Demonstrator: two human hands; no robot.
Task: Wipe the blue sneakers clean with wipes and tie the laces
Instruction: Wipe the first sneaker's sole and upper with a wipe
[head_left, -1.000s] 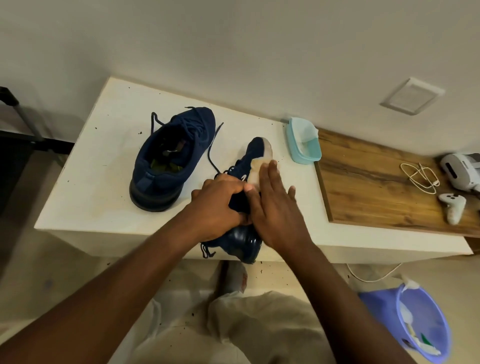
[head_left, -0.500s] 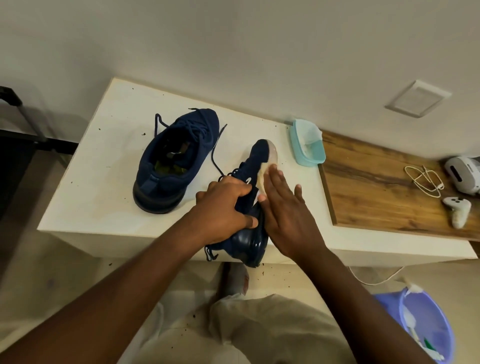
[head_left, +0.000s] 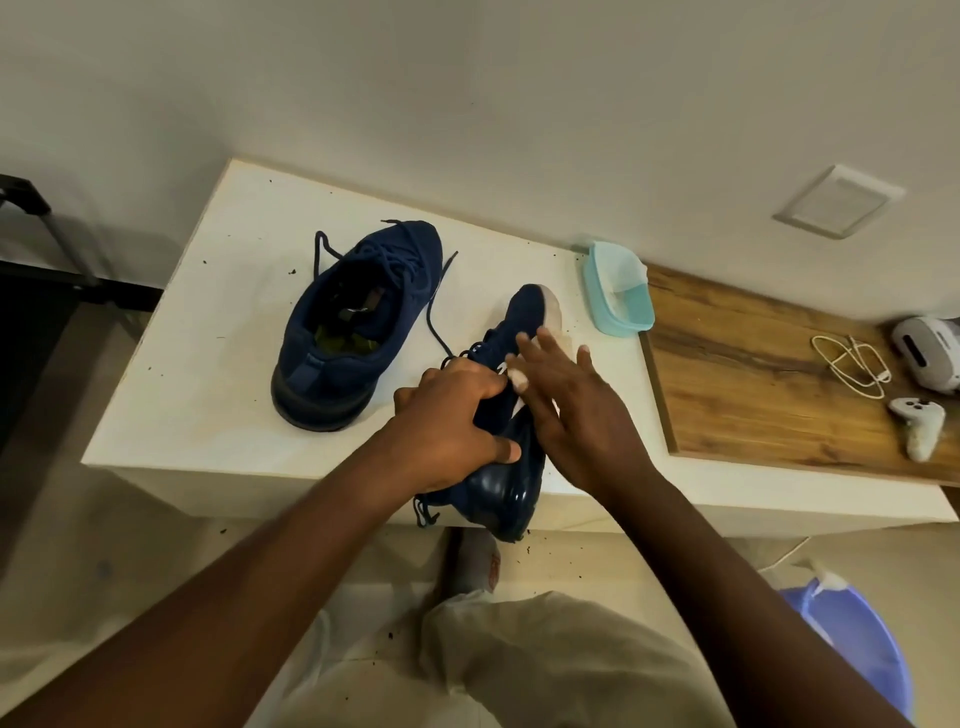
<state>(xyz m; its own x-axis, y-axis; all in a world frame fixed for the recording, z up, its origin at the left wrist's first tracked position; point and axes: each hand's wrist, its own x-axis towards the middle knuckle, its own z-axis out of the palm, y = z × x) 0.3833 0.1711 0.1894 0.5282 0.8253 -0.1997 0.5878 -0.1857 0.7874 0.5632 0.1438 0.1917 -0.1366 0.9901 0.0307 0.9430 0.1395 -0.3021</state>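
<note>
Wiping is the step in hand, and I judge it only partly done. The left hand (head_left: 457, 415) grips the tilted sneaker (head_left: 524, 317) around its middle, with the fingers curled over the upper. The shoe lies on its side at the near edge of the white table (head_left: 208, 364), its heel out over the edge and its toe pointing to the far side. The right hand (head_left: 576, 415) is open, the fingers straight and a little spread. It presses a white wipe (head_left: 519, 378) flat against the pale sole side of this shoe, and only a small part of the wipe shows between the two hands. The second sneaker (head_left: 358, 322) stands upright to the left, apart from the first, and its laces (head_left: 436, 322) lie loose and untied. A teal tub (head_left: 618, 291), which probably holds the wipes, sits at the far right of the table. The next move, in my judgement, calls for a firm left grip while the flat hand slides the wipe along the sole toward the toe. After that the shoe needs turning to reach the other side. Tying is not yet begun on either shoe.
</note>
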